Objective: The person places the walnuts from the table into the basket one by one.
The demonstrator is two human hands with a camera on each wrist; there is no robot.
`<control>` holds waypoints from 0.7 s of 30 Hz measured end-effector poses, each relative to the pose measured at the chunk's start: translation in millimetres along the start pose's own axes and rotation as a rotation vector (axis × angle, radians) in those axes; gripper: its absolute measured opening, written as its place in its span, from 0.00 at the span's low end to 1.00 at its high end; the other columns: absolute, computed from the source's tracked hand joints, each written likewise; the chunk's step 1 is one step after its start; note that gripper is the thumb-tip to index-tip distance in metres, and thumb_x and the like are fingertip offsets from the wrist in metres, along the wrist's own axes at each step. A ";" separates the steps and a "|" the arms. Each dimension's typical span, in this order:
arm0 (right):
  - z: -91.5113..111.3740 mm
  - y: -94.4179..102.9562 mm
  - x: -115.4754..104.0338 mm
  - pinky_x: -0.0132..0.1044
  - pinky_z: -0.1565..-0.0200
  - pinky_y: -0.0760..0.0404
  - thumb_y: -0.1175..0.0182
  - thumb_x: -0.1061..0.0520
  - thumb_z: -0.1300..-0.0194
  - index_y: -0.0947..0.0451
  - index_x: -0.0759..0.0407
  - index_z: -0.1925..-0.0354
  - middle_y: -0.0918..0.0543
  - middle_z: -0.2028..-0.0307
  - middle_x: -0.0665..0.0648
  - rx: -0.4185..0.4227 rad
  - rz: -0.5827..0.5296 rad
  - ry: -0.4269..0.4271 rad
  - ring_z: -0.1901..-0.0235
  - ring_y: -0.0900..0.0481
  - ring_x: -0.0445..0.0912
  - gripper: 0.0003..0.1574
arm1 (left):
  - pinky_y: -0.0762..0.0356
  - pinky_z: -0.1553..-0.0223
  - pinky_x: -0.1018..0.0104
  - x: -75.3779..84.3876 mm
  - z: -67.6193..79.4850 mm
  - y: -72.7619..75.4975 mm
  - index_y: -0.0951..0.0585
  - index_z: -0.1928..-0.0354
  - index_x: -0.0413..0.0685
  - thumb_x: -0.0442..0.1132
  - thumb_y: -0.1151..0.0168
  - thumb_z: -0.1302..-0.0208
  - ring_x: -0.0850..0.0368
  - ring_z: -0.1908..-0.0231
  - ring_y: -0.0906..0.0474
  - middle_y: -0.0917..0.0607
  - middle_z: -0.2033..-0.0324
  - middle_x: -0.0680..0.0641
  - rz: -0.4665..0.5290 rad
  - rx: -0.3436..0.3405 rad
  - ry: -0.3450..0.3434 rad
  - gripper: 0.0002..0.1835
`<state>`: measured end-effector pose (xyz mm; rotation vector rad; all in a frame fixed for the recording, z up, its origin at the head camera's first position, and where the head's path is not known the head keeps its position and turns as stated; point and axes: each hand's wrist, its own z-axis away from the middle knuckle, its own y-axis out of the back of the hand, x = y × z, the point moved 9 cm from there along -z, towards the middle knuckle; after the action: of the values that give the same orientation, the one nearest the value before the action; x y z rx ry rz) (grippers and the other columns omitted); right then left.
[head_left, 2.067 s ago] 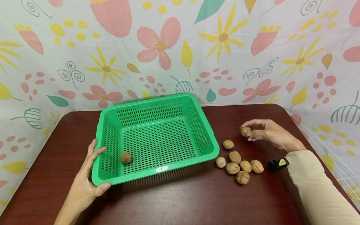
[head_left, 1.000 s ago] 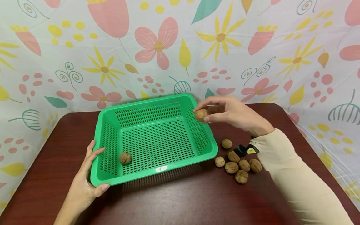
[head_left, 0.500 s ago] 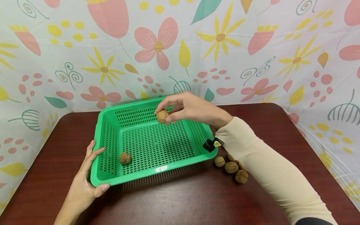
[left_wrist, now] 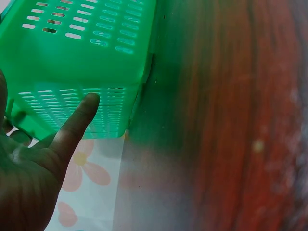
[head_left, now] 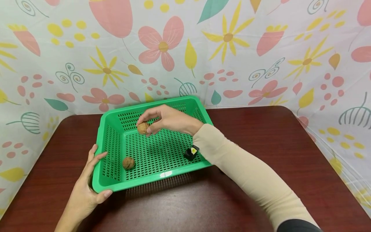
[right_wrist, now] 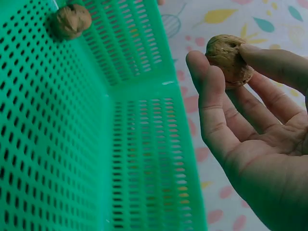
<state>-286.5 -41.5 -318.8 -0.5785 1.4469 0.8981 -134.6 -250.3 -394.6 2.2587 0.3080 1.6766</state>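
A green plastic basket (head_left: 136,186) with slotted walls stands on the table. My left hand (head_left: 82,193) grips its left side near the front corner, with fingers at the rim and the thumb (left_wrist: 77,122) against the outer wall in the left wrist view. Above the basket floor, towards the back left, my right hand (head_left: 174,120) pinches a walnut (head_left: 142,128) between thumb and fingertips; the right wrist view shows this walnut (right_wrist: 227,60) close up. One other walnut (head_left: 128,163) lies inside the basket, at its front left corner.
The dark reddish-brown table (head_left: 174,206) has rounded back corners. Behind it hangs a white cloth (head_left: 214,58) with flower prints. My right sleeve (head_left: 246,174) crosses the basket's right side and hides the table area where the loose walnuts lay.
My right hand has picked up the walnut at the right and carried it left, over the basket's right rim to above its back left part. The left hand stays on the basket.
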 end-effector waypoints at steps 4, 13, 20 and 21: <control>-16.0 -10.8 7.5 0.45 0.46 0.14 0.37 0.69 0.30 0.19 0.63 0.40 0.17 0.39 0.60 -0.036 -0.047 -0.014 0.47 0.12 0.63 0.21 | 0.62 0.22 0.43 -0.3 0.3 -0.3 0.37 0.20 0.54 0.45 0.21 0.46 0.64 0.17 0.62 0.58 0.14 0.53 -0.017 0.000 -0.002 0.52; -50.4 -33.3 38.5 0.52 0.41 0.16 0.39 0.72 0.30 0.20 0.65 0.39 0.20 0.36 0.61 -0.100 -0.080 -0.113 0.50 0.11 0.57 0.23 | 0.63 0.22 0.48 -0.4 0.8 0.3 0.36 0.20 0.53 0.44 0.21 0.46 0.64 0.17 0.61 0.57 0.14 0.53 -0.020 0.006 0.001 0.52; -60.8 -52.6 64.0 0.54 0.42 0.16 0.42 0.76 0.31 0.20 0.69 0.42 0.17 0.42 0.64 -0.153 -0.089 -0.234 0.45 0.15 0.67 0.20 | 0.56 0.27 0.70 0.2 0.6 1.1 0.36 0.20 0.53 0.46 0.20 0.46 0.65 0.17 0.60 0.56 0.14 0.52 -0.046 0.013 -0.007 0.52; -61.5 -53.6 65.7 0.54 0.42 0.16 0.42 0.76 0.30 0.20 0.70 0.42 0.17 0.42 0.65 -0.156 -0.079 -0.242 0.46 0.15 0.67 0.20 | 0.55 0.29 0.73 0.2 0.4 1.3 0.36 0.20 0.53 0.46 0.20 0.46 0.64 0.17 0.60 0.56 0.15 0.52 -0.048 0.014 -0.009 0.52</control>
<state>-286.0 -110.4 -397.8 -0.6157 1.1363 0.9880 -134.2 -251.5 -394.0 2.2504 0.3708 1.6442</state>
